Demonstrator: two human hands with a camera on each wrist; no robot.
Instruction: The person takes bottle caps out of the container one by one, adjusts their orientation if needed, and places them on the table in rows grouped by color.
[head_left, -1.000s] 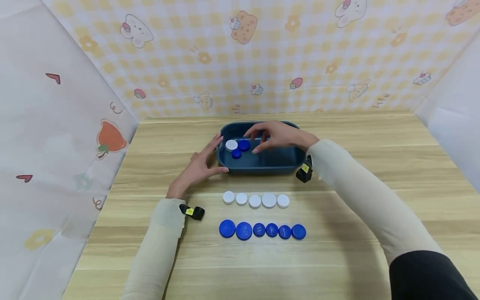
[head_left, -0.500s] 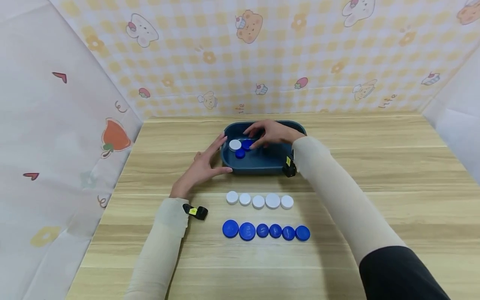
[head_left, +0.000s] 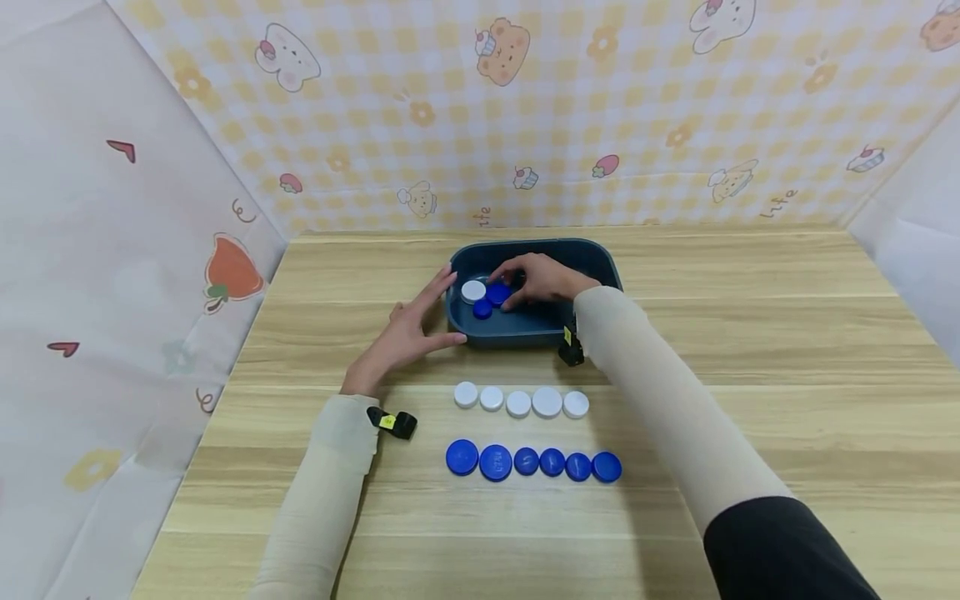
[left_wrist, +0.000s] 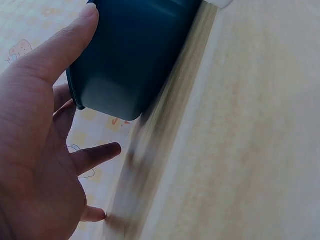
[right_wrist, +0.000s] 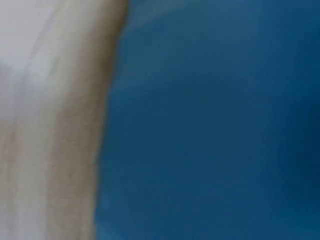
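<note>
In the head view, a dark blue oblong tub stands at the back of the table. One white bottle cap, a larger blue bottle cap and a smaller blue bottle cap lie inside its left end. My left hand holds that end, thumb at the front corner and fingers at the rear; the left wrist view shows the thumb along the wall and two fingers free. My right hand reaches into the tub, thumb and forefinger pinching the larger blue cap. The right wrist view is blurred, filled by the blue wall.
A row of several white bottle caps lies on the wooden table in front of the tub. Nearer me is a row of several blue bottle caps. A patterned cloth hangs along the table's back edge.
My right hand has moved left and lowered its thumb and forefinger from above the tub's middle to the larger blue cap. The left hand stays at the tub's end; the head view shifted slightly.
</note>
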